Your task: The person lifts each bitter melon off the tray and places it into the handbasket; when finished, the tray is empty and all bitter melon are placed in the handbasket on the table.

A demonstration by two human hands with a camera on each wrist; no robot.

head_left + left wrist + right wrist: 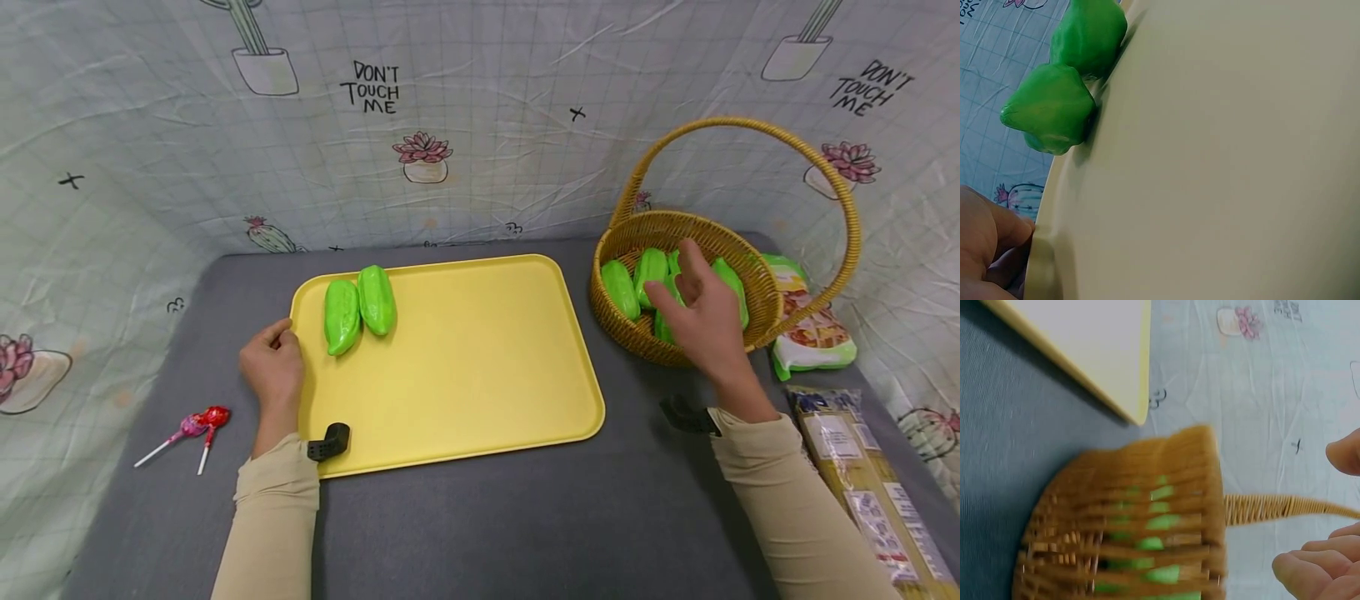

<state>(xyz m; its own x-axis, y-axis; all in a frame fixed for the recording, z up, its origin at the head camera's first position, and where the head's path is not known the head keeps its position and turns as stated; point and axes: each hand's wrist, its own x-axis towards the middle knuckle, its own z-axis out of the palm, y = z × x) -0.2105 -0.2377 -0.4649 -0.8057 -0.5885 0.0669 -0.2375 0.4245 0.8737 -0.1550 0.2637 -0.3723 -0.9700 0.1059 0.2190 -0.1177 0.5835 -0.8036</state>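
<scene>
A yellow tray [465, 367] lies on the dark table. Two shiny green, ridged, fruit-shaped pieces with tapered ends, one on the left [342, 317] and one on the right [377, 300], sit side by side in its far left corner. My left hand [273, 360] grips the tray's left rim, thumb and finger at the edge in the left wrist view. Over the wicker basket [637, 337] hovers my right hand [705, 317], thumb and fingers apart, nothing between them. Several similar green pieces [619, 288] fill the basket, partly hidden by that hand.
The basket's tall arched handle [851, 217] rises beside my right hand. Right of the basket lie a green and white food packet [813, 333] and a long clear pack [870, 483]. Two lollipops [202, 421] lie left of the tray. A printed cloth [480, 125] hangs behind.
</scene>
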